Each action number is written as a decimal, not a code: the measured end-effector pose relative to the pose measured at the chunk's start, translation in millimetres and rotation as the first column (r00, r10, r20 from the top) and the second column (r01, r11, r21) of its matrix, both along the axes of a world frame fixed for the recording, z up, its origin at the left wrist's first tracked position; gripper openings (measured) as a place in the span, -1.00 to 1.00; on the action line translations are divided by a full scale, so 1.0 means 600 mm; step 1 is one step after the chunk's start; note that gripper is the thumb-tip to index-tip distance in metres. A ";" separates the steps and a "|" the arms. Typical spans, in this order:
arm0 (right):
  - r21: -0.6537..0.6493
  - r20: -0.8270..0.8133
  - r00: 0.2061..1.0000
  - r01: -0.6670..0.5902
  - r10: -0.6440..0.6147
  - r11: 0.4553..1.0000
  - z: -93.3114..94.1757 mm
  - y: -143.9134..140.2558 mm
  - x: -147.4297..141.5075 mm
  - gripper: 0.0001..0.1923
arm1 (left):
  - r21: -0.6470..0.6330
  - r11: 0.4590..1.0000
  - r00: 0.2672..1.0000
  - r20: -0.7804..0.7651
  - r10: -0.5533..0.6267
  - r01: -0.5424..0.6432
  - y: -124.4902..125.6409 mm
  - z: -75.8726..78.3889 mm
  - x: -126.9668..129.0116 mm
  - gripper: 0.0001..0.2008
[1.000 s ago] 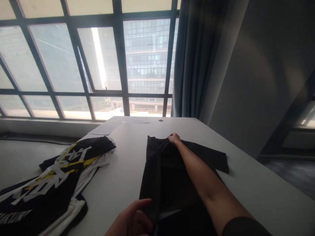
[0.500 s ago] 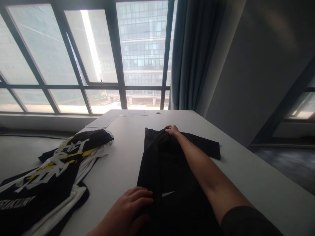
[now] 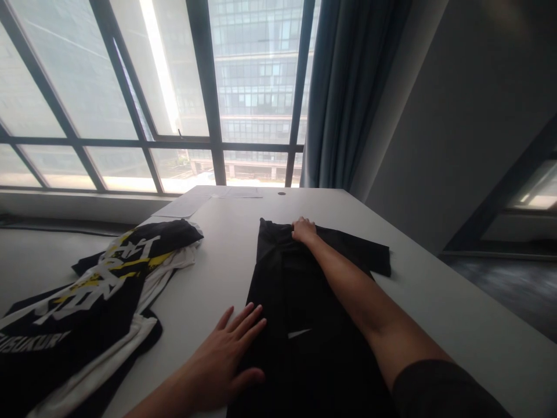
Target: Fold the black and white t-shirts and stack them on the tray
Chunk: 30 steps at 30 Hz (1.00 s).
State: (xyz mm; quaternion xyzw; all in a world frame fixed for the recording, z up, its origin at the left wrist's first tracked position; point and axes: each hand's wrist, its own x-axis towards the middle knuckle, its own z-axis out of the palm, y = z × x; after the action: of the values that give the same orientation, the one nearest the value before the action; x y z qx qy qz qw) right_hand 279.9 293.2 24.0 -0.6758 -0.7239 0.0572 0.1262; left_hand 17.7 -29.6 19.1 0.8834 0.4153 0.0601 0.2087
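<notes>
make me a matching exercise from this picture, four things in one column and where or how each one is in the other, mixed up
Things:
1. left hand
2. right hand
3. black, white and yellow printed jersey
4. sheets of white paper

Places or states:
A. at the far end of the white table, near the window
B. fingers spread flat on the near left edge of the plain black folded garment
C. crumpled on the table's left side
D. closed on the black garment's far edge

Pairs: 1-B, 2-D, 3-C, 4-A
</notes>
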 end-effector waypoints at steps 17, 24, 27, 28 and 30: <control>-0.237 0.070 0.984 -0.144 0.164 0.961 -0.050 0.025 -0.139 -0.24 | 0.015 1.000 1.000 -0.015 -0.006 0.006 0.014 -0.036 -0.001 -0.15; -0.198 0.085 0.977 -0.177 0.197 0.964 -0.060 0.037 -0.185 -0.26 | 0.016 1.000 1.000 0.006 0.021 -0.021 0.018 -0.050 -0.003 -0.12; -0.236 0.047 0.988 -0.135 0.150 0.962 -0.064 0.052 -0.191 -0.23 | 0.011 1.000 1.000 0.010 0.022 -0.022 0.020 -0.057 -0.002 -0.12; -0.239 0.046 0.989 -0.123 0.138 0.963 -0.062 0.059 -0.193 -0.23 | 0.005 1.000 1.000 0.002 0.022 -0.022 0.021 -0.057 -0.001 -0.12; -0.235 0.039 0.993 -0.101 0.113 0.967 -0.058 0.071 -0.196 -0.25 | -0.012 1.000 0.999 -0.023 0.026 -0.026 0.020 -0.049 0.002 -0.11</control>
State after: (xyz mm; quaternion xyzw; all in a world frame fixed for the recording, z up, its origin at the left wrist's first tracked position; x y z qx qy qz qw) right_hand 162.3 335.8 -10.8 -0.6472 -0.7507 0.1305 0.0239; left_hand 19.0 -17.4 -10.6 0.8772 0.4295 0.0503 0.2086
